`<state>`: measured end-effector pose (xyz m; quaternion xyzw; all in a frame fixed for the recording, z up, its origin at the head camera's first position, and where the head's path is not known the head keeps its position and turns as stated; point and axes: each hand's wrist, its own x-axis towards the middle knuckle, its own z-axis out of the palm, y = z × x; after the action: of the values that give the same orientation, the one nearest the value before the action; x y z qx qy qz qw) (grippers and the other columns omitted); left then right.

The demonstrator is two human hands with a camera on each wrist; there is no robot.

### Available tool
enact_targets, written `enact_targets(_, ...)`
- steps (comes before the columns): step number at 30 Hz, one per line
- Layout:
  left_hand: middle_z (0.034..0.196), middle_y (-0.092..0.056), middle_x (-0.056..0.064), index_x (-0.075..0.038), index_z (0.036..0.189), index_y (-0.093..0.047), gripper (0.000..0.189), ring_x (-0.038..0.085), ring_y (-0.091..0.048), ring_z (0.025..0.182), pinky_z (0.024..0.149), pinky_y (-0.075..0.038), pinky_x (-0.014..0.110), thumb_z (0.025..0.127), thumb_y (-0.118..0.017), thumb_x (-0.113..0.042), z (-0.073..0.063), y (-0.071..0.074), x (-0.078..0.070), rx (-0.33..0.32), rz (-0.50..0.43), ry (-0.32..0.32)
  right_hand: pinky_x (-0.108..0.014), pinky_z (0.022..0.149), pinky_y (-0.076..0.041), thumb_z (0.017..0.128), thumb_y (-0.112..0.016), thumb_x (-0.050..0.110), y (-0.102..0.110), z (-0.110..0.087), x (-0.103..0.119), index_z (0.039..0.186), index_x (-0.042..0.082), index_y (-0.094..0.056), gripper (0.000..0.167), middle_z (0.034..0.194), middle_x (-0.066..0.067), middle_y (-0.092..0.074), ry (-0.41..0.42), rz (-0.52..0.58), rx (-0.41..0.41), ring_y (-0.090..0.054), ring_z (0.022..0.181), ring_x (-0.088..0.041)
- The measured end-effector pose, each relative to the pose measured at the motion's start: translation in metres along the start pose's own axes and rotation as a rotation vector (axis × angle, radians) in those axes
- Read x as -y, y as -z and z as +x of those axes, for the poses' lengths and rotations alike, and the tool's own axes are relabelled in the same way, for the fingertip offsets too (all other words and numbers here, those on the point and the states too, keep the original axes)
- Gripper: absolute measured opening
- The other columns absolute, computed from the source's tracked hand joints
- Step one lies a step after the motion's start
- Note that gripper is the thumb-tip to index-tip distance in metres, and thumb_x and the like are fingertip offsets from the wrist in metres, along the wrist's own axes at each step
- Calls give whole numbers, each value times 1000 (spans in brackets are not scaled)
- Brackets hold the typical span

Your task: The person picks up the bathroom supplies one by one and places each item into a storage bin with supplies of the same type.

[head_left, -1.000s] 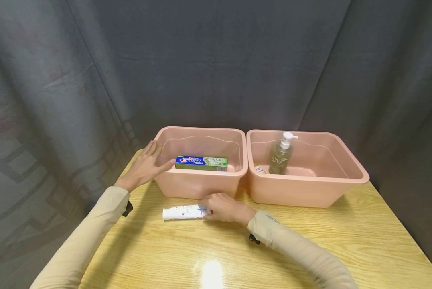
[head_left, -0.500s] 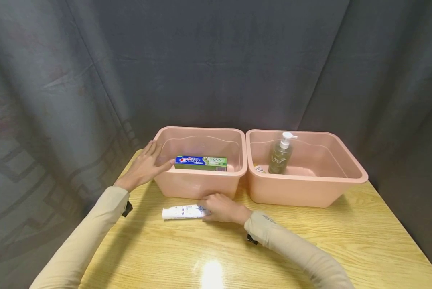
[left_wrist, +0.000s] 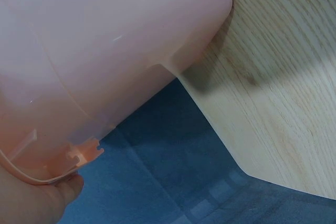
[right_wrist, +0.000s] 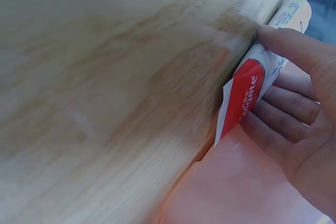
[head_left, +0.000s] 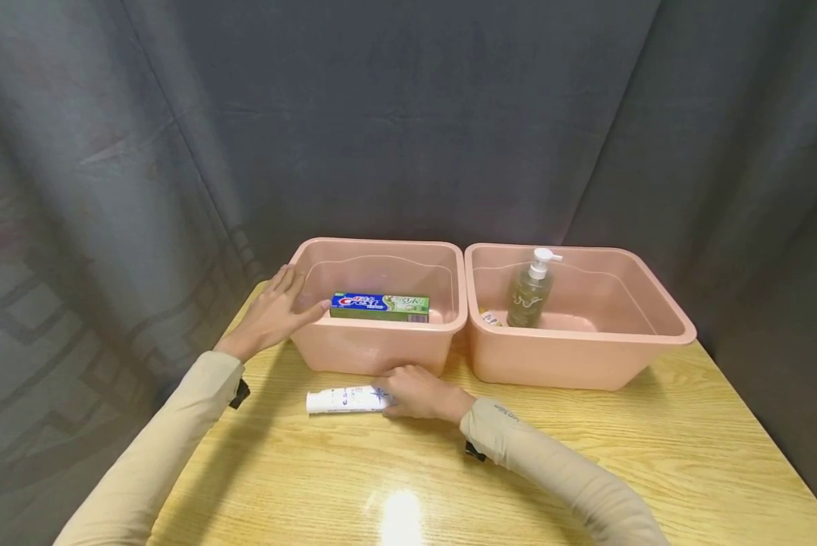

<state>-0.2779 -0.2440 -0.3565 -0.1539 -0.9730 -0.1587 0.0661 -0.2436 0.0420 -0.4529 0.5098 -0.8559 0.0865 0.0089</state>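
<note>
A white toothpaste tube [head_left: 349,399] with blue print lies on the table in front of the left pink bin [head_left: 374,349]. My right hand [head_left: 416,392] grips it near its right end. In the right wrist view my thumb [right_wrist: 289,43] lies along one side of the tube [right_wrist: 252,85] and the fingers along the other, with its red Colgate end showing. My left hand [head_left: 271,312] rests on the left bin's front left corner, fingers straight and thumb spread along the rim. A blue and green Crest toothpaste box [head_left: 379,306] lies inside that bin.
A second pink bin [head_left: 572,356] stands close on the right. In it are a pump bottle [head_left: 529,297] with a white top and a small white and yellow packet [head_left: 490,318]. The wooden table [head_left: 353,478] ends at dark curtains [head_left: 408,121] behind.
Almost nothing moves. My right hand and sleeve have shifted very slightly left, with the toothpaste tube still in the hand. My left hand stays on the bin's rim.
</note>
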Motion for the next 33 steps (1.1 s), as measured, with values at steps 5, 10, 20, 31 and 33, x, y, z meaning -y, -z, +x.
enact_targets(5,160,-7,28,3,155,-19,97,38,0,149,116,-13,59,94,-42,-69,-1,0,0,-7,-10,2,-19,62,-46,83,-81,25,1,0,1,97,14,-66,23,73,12,-56,-1,13,-1,-51,62,-2)
enact_targets(10,160,-7,28,2,155,-19,98,38,0,149,116,-12,58,93,-42,-70,0,-1,1,-13,-13,6,-19,58,-43,82,-79,25,0,1,3,91,15,-64,21,67,14,-48,-14,12,6,-48,58,-3)
enact_targets(20,160,-6,29,4,155,-17,99,38,1,149,116,-11,59,93,-40,-71,0,-1,0,0,-8,9,-17,53,-38,81,-79,27,0,-1,2,85,18,-59,22,62,14,-45,-18,31,-17,-42,53,-2)
enact_targets(31,161,-5,28,4,155,-17,98,38,2,149,116,-11,58,94,-40,-70,0,1,-2,7,-1,16,-15,48,-36,79,-78,24,1,-5,5,83,18,-59,21,60,15,-44,-1,54,-56,-39,50,0)
enact_targets(33,160,-4,28,4,155,-17,98,38,2,149,116,-11,58,94,-40,-69,0,1,-2,8,0,17,-15,47,-35,79,-78,25,2,-6,5,83,18,-58,21,60,15,-43,8,44,-64,-38,50,0)
